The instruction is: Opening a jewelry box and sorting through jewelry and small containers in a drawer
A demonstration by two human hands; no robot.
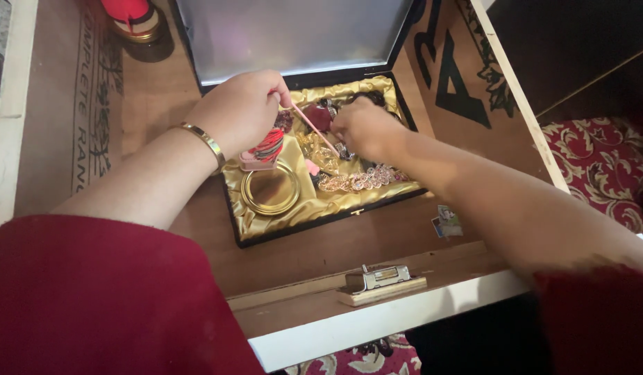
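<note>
- An open wooden drawer (474, 76), white-edged, lined with brown printed paper, takes up most of the view; a metal lock (378, 276) sits in its front rail.
- A black jewellery box (314, 229) lies inside it, its silvery lid (294, 31) propped up at the far end and its bed lined with crumpled gold satin.
- The left hand (241, 111), gold bangle (205, 142) at the wrist, curls above the box's left half, thumb and forefinger pinching the upper end of a thin pink stick (314, 130).
- The stick runs aslant, from that pinch down and to the right towards the right hand (366, 128); both hands meet it, the left at its higher end.
- The right hand is bunched over the box's middle, fingers bent down among the jewellery; I cannot tell whether they grip anything.
- A flat round gold tin (269, 191), smooth and shiny, rests near the front left corner.
- A string of pale, knobbly beads (356, 180) trails along the satin below the right hand.
- A small red-striped piece (266, 149) sits under the left hand.
</note>
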